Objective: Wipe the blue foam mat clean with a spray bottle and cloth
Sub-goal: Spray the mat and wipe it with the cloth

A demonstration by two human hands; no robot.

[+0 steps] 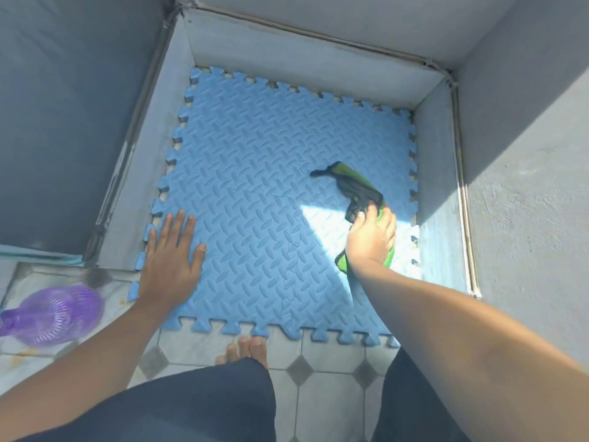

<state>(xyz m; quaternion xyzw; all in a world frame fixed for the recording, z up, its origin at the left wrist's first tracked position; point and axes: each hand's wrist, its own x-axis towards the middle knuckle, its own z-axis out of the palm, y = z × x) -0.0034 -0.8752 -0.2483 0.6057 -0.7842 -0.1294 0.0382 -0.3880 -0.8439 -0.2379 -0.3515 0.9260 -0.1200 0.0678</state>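
A blue foam mat (pixel 255 193) with interlocking edges and a ridged pattern lies flat on the floor in a walled corner. My left hand (pixel 170 266) rests flat on the mat's near left edge, fingers spread, holding nothing. My right hand (pixel 371 237) is closed on a green and black cloth (pixel 357 186) at the mat's right side. The cloth trails away from my fingers across the mat. A purple spray bottle (pixel 54 314) lies on its side on the tiled floor, left of the mat, apart from both hands.
Low grey walls (pixel 318 68) enclose the mat at the back, left and right. A bright patch of sunlight (pixel 325 224) falls across the mat's right side. Tiled floor (pixel 318 362) runs along the near edge, where my bare toes (pixel 245 349) and dark trouser legs show.
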